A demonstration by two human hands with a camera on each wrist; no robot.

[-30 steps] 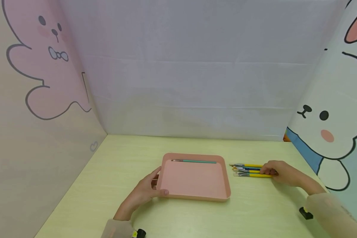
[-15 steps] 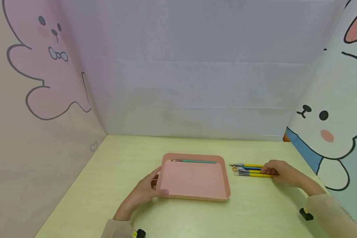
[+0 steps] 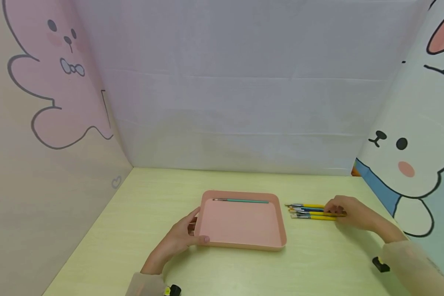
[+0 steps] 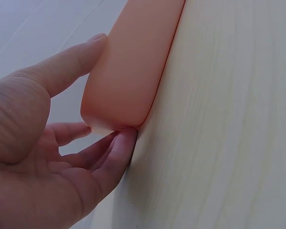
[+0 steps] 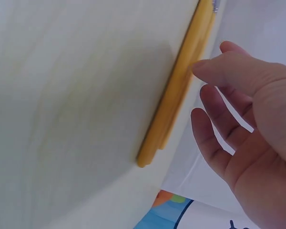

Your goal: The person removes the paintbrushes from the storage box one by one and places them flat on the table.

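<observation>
A pink rectangular tray (image 3: 240, 226) lies on the table with one green-handled paintbrush (image 3: 246, 201) along its far side. My left hand (image 3: 175, 239) grips its near left corner, thumb on the front rim and fingers at the left side; the left wrist view shows the tray (image 4: 128, 62) between thumb and fingers. To the tray's right lie several paintbrushes (image 3: 306, 212) with yellow and blue handles, bristles leftward. My right hand (image 3: 351, 211) is over their handle ends. In the right wrist view, its thumb tip is at the yellow handles (image 5: 174, 90), the other fingers loosely bent and apart.
The pale wooden table (image 3: 151, 213) ends at a plain white backdrop (image 3: 237, 102). Side panels with a pink cartoon animal (image 3: 63, 94) and a white cartoon rabbit (image 3: 410, 131) flank it.
My right hand has risen slightly, uncovering the end of a yellow handle beneath it. The front yellow brush has shifted slightly. My left hand and the tray hold still.
</observation>
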